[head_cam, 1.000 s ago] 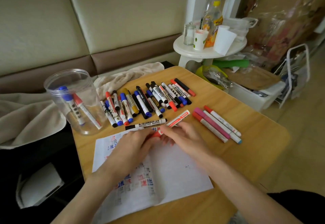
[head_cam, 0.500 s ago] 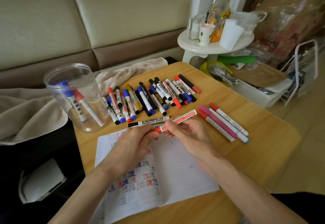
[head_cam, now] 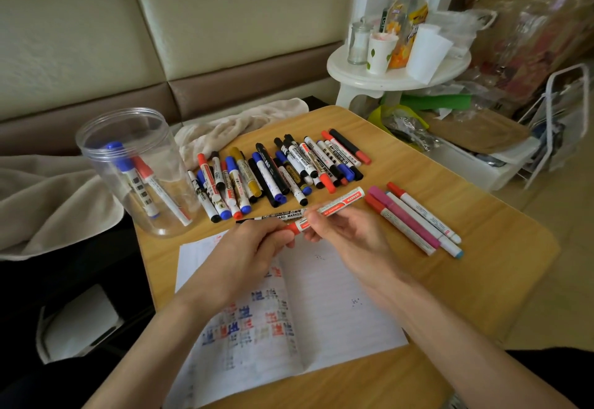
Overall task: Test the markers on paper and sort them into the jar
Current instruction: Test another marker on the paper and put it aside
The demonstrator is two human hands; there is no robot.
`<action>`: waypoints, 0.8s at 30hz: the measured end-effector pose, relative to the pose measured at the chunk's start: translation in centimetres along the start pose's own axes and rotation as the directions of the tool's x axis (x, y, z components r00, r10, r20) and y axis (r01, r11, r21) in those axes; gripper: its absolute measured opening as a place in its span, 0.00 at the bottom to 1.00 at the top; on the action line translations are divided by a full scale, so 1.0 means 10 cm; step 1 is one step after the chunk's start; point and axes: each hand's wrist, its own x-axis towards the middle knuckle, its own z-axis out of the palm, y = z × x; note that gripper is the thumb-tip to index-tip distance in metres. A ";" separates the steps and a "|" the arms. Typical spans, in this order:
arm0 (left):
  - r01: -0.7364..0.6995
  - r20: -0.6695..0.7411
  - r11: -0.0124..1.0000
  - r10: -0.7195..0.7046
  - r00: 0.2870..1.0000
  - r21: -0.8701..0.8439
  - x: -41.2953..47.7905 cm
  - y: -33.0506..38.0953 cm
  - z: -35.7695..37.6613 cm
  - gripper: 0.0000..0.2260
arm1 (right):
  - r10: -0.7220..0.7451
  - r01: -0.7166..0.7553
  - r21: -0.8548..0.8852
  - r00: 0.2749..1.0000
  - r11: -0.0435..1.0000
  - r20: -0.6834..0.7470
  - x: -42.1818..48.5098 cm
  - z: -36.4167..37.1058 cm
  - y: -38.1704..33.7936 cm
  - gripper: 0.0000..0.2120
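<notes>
Both my hands hold a red whiteboard marker [head_cam: 340, 202] just above the paper [head_cam: 337, 299]. My left hand [head_cam: 247, 254] pinches its red cap end, and my right hand [head_cam: 350, 235] grips the white barrel. A black whiteboard marker [head_cam: 283, 215] lies on the table just behind my fingers. The clear plastic jar [head_cam: 135, 167] stands at the table's left corner with a blue-capped and a red-capped marker inside. A row of several markers [head_cam: 279, 171] lies across the middle of the table. The paper carries rows of blue, red and black test marks.
Several thinner pens [head_cam: 414, 219], red, pink and white, lie to the right of my hands. The wooden table [head_cam: 498, 264] ends close on the right. A beige blanket [head_cam: 48, 203] lies left of the jar. A white stool [head_cam: 398, 77] with bottles and cups stands behind.
Both hands have lifted the red marker slightly off the paper and hold it tilted up to the right. The camera has shifted a little.
</notes>
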 end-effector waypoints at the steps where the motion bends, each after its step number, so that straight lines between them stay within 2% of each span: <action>1: -0.019 -0.051 0.999 0.021 0.998 0.034 0.00 0.00 0.02 0.10 | 0.016 -0.015 0.034 1.000 0.999 -0.023 0.01 0.03 0.02 0.12; 3: -0.058 -0.127 0.993 0.072 0.989 0.107 -0.02 0.01 0.05 0.11 | 0.052 -0.046 0.092 0.997 0.995 -0.064 0.01 0.09 0.03 0.12; 5: -0.077 -0.146 0.985 0.100 0.984 0.153 -0.03 0.02 0.07 0.09 | 0.076 -0.067 0.088 0.992 0.994 -0.105 0.02 0.14 0.04 0.13; 9: -0.064 -0.157 0.991 0.082 0.984 0.116 -0.03 0.03 0.10 0.09 | 0.084 -0.084 0.001 0.992 0.996 -0.091 0.05 0.11 0.04 0.12; 13: 0.001 -0.094 0.998 0.005 0.996 0.066 -0.04 0.04 0.08 0.10 | 0.051 -0.051 -0.009 0.997 0.999 -0.062 0.05 0.10 0.02 0.09; 20: 0.045 0.010 0.999 -0.045 0.999 -0.007 -0.01 0.05 0.02 0.10 | 0.021 -0.021 -0.016 1.000 1.000 0.009 0.06 0.06 0.03 0.07; 22: 0.093 0.022 0.996 -0.092 0.995 -0.015 -0.04 0.01 -0.06 0.11 | 0.058 -0.059 -0.007 0.994 0.998 -0.088 0.09 -0.02 -0.03 0.08; 24: 0.169 0.007 0.983 -0.168 0.986 -0.078 -0.07 -0.07 -0.19 0.09 | 0.062 -0.053 0.038 0.955 0.998 -0.291 0.19 -0.24 -0.12 0.09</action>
